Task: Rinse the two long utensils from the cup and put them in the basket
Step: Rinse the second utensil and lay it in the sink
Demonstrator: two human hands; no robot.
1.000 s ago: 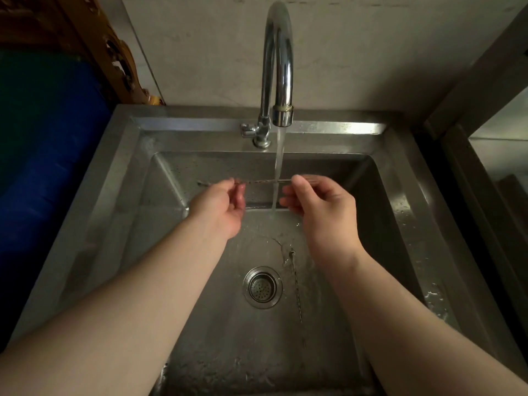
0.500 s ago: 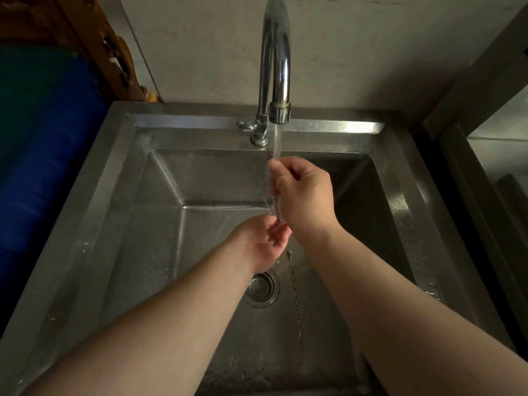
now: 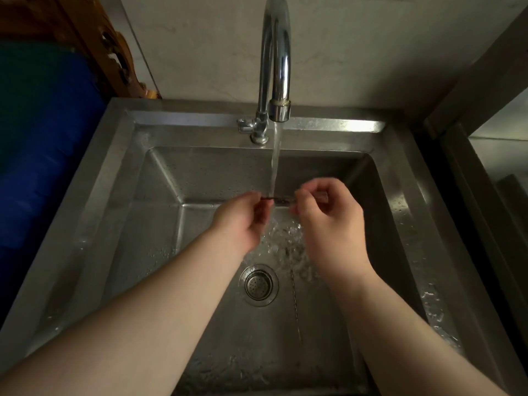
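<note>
A thin metal utensil [image 3: 278, 199] is held level under the running water, pinched at one end by my left hand [image 3: 243, 221] and at the other by my right hand [image 3: 328, 221]. The stream from the tap [image 3: 275, 61] falls across its middle. A second long thin utensil [image 3: 295, 301] lies on the bottom of the steel sink [image 3: 160, 252], just right of the drain [image 3: 258, 284], pointing towards me. Neither the cup nor the basket is in view.
Water splashes on the sink floor below my hands. A blue and green object [image 3: 43, 167] stands left of the sink, with carved wood [image 3: 114, 52] behind it. A dark frame and ledge [image 3: 485, 172] run along the right side.
Half a second ago the utensil stood upright, right hand on top and left hand below. Now it is level again under the stream, one hand at each end.
</note>
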